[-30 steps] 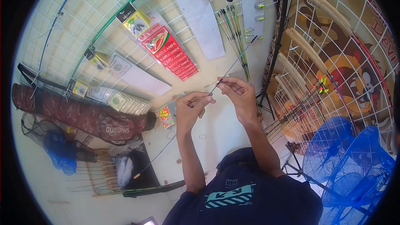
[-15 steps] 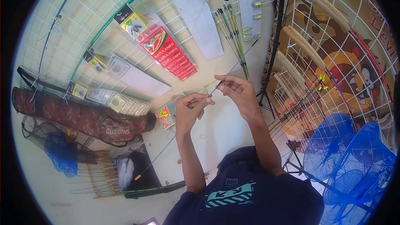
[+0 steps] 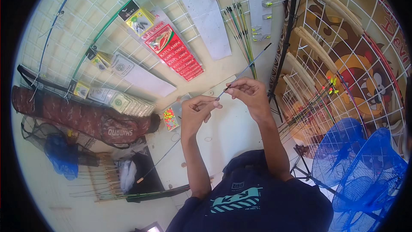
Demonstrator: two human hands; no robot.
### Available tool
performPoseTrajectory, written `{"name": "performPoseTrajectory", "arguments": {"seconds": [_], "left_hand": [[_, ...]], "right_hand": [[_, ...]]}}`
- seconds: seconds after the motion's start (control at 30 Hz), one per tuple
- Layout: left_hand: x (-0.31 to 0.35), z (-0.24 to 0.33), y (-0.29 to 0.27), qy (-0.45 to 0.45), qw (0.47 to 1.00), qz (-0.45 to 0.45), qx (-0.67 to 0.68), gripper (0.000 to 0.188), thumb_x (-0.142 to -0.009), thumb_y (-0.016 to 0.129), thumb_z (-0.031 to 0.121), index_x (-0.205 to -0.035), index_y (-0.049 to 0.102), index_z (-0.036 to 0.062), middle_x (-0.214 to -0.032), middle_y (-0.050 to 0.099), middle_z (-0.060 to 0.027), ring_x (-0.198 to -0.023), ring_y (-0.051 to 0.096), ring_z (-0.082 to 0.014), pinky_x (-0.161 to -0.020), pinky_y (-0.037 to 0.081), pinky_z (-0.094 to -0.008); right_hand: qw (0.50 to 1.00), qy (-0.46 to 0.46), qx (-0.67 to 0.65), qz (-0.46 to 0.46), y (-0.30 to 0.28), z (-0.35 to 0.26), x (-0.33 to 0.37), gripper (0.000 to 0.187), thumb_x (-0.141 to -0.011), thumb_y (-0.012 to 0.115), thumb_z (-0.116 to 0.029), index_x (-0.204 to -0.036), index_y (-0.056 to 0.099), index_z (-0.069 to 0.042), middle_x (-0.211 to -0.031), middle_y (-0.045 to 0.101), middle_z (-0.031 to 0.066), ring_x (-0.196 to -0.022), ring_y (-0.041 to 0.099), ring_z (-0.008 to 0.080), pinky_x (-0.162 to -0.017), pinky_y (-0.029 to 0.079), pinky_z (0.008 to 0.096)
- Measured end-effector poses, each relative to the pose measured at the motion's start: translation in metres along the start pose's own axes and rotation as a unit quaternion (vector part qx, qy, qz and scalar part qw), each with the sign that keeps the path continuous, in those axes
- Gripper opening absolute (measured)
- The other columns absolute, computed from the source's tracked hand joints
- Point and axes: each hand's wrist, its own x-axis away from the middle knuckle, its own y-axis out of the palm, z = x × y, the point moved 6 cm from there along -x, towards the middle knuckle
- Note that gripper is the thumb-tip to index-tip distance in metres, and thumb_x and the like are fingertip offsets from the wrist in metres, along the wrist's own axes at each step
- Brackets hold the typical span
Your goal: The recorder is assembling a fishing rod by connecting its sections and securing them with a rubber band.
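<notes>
thin rod tip [image 3: 249,65] runs from frame centre toward the upper right, pinched at its lower end by right hand [image 3: 249,94], with left hand [image 3: 198,111] closed just beside.

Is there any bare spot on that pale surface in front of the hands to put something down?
The pale surface lies bare below the right hand, beside the left hand. Left of that it is crowded: a tray of bright beads, the brown rod bag and rods.
</notes>
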Motion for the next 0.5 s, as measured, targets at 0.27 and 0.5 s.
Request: {"name": "performPoseTrajectory", "arguments": {"seconds": [0.27,0.5], "left_hand": [[-0.0006,-0.0029,-0.0008,0.000,1.000,0.003,0.012,0.013,-0.083,0.071,0.004,-0.094,0.069,-0.0039,-0.076,0.071,-0.0119,-0.044,0.043,-0.0034,-0.040,0.029,-0.0184],[0.0003,-0.0049,-0.0003,-0.010,1.000,0.010,-0.004,0.014,-0.083,0.071,0.005,-0.094,0.069,-0.0040,-0.076,0.071,-0.0116,-0.043,0.042,-0.0033,-0.040,0.029,-0.0185]], "right_hand": [[1.000,-0.018,0.017,0.010,-0.0025,0.0013,-0.0004,0.011,-0.086,0.068,-0.003,-0.095,0.066,0.003,-0.087,0.071,0.0098,-0.076,0.065,0.0097,-0.065,0.048,0.0217],[0.999,-0.021,0.026,0.035,-0.0094,-0.0062,-0.0033,0.011,-0.087,0.067,-0.005,-0.094,0.065,0.003,-0.092,0.071,0.0137,-0.080,0.065,0.0113,-0.072,0.049,0.0237]]}}
